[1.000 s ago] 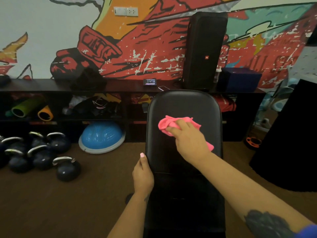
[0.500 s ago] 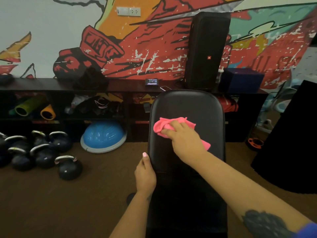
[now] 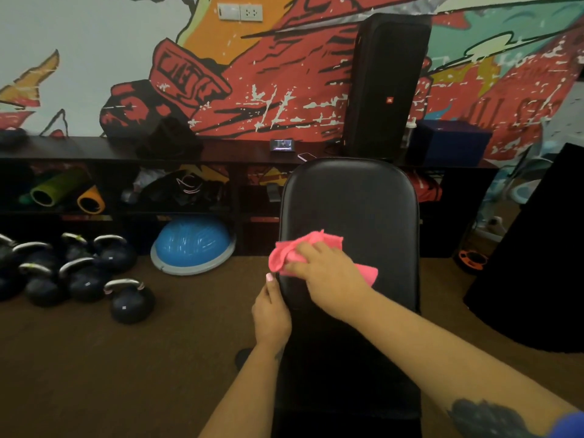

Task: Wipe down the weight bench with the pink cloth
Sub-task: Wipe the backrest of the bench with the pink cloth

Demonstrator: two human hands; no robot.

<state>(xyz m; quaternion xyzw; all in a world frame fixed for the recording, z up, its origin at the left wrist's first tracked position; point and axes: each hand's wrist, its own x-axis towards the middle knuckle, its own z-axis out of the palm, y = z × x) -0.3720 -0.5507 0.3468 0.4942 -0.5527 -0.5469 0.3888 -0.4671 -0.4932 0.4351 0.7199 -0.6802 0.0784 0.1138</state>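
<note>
Here, one black bench (image 3: 349,197) and one pink cloth (image 3: 286,254). The right hand (image 3: 328,273) presses flat on the cloth. The left hand (image 3: 271,314) grips the bench's left edge.

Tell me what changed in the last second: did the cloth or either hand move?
The right hand slid the cloth leftward across the bench, from mid-pad to its left edge, close to the left hand's thumb. The left hand stayed gripping that left edge. Nothing was picked up or let go; the kettlebells and blue dome did not move.
</note>
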